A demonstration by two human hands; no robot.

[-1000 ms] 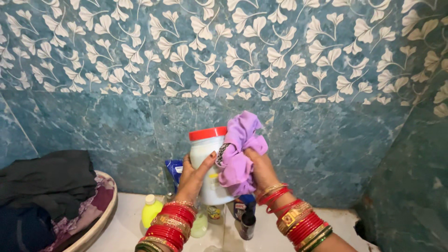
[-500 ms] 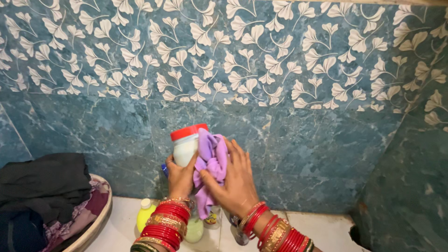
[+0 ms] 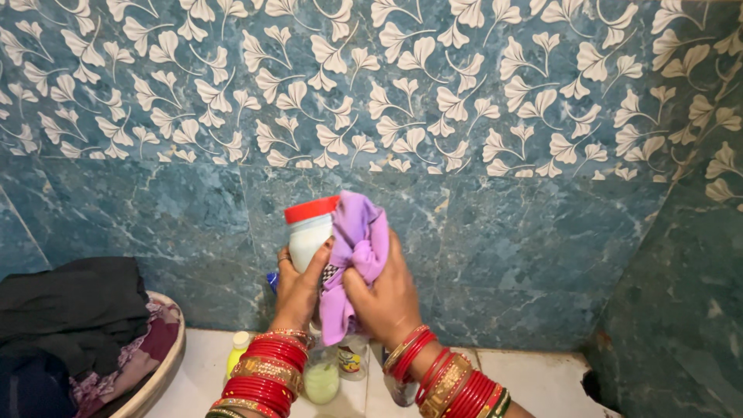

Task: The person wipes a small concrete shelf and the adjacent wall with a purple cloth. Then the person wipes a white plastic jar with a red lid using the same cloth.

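Note:
My left hand (image 3: 298, 286) grips a white plastic jar (image 3: 308, 236) with a red lid, held up in front of the blue tiled wall. My right hand (image 3: 387, 298) presses a lilac cloth (image 3: 352, 255) against the jar's right side and over part of its top. The cloth hangs down between both hands and hides most of the jar's body. Both wrists carry red and gold bangles.
On the white ledge (image 3: 534, 383) below stand a yellow bottle (image 3: 238, 350), a pale green bottle (image 3: 322, 379) and other small containers. A tub (image 3: 159, 364) with dark clothes sits at the left. A blue packet (image 3: 272, 280) leans against the wall behind my left hand.
The right hand brought the cloth from beside the jar onto it and rubbed upward; the cloth now reaches the lid. The jar tilted slightly.

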